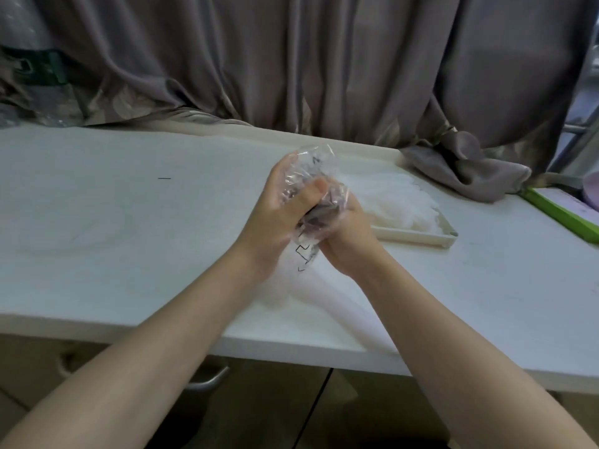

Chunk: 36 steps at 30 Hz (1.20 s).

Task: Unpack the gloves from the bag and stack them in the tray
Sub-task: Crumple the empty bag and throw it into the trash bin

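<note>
A crumpled clear plastic bag (311,170) with black print is squeezed between both hands above the middle of the white table (129,222). My left hand (272,218) grips it from the left, thumb across the front. My right hand (346,238) grips it from the right and below. Just behind my right hand stands a white tray (418,239) holding a pile of translucent white gloves (398,202). I cannot tell whether any gloves are inside the bag.
A grey curtain (324,59) hangs along the table's back edge, with a bunched fold (466,173) lying on the table by the tray. A green-edged board (564,212) is at the far right. Plastic-wrapped items (32,69) sit at the back left.
</note>
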Available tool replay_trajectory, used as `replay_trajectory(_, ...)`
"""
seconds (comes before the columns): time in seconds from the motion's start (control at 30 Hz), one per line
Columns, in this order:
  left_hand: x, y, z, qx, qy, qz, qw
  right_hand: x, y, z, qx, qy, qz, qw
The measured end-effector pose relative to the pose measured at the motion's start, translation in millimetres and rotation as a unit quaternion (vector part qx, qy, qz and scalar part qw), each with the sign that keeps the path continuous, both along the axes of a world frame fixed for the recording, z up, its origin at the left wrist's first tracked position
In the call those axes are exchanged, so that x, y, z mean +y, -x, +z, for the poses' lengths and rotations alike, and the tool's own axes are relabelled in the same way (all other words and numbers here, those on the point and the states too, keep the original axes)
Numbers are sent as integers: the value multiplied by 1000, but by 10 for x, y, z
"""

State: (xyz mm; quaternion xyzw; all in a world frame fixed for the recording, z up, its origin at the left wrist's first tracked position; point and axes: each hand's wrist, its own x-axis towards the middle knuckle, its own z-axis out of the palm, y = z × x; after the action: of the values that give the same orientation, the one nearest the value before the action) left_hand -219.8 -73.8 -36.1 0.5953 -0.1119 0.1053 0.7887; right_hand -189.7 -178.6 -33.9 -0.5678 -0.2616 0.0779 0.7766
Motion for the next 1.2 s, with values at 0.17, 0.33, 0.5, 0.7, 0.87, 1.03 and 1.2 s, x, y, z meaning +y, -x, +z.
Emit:
replay_trajectory(0.17, 570, 243, -20, -81, 12, 176, 981, 687, 218, 77, -180, 185, 40, 965)
replay_trajectory(0.33, 1550, 762, -130, -66, -67, 379, 920, 1816, 415, -29, -343, 360, 96, 862)
replay_trajectory(0.5, 2485, 1653, -387, -3, -3, 484, 875, 2898, 1181, -391, -431, 368, 129, 814)
replay_trajectory(0.7, 3472, 2759, -1262, 137, 300, 513, 792, 3688, 1997, -1174, -582, 335, 176, 720)
replay_trajectory(0.87, 3612, 3440, -1810, 195, 296, 549, 757, 4289, 2505, -1595, -510, 397, 301, 701)
replay_trajectory(1.03, 3653, 4019, -2395, 286, 127, 448, 837, 4818, 2898, -2234, -362, 410, 370, 751)
replay_trajectory(1.2, 3796, 4365, -3443, 368, -43, 552, 748, 5050, 3327, -3136, -175, 468, 475, 724)
